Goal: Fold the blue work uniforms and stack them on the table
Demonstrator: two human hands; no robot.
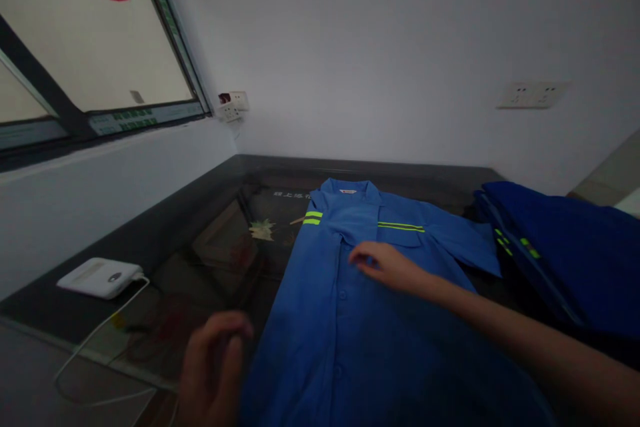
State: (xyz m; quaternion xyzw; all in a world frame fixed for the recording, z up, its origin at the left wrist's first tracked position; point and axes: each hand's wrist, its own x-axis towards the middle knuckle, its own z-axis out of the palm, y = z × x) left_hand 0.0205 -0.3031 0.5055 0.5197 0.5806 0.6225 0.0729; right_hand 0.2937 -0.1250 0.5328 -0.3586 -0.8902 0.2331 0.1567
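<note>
A blue short-sleeved work shirt (pixel 310 293) lies front up on the dark table, its collar towards the wall and yellow-green stripes on chest and sleeve. Its left-side sleeve is folded in. Above the button placket hovers my right hand (pixel 383 263), fingers loosely curled, a small gap between thumb and fingers, nothing visible in it. My left hand (pixel 215 367) is beside the shirt's lower left edge, slightly blurred, with bent fingers apart from the thumb and nothing seen between them. The shirt's lower part is in shadow and runs out of view.
Folded darker blue garments (pixel 565 240) are stacked at the right. On the left of the glass-topped table (pixel 200 177) lies a white device (pixel 103 277) with a white cable hanging over the edge. Behind are a wall with sockets (pixel 534 95) and a window.
</note>
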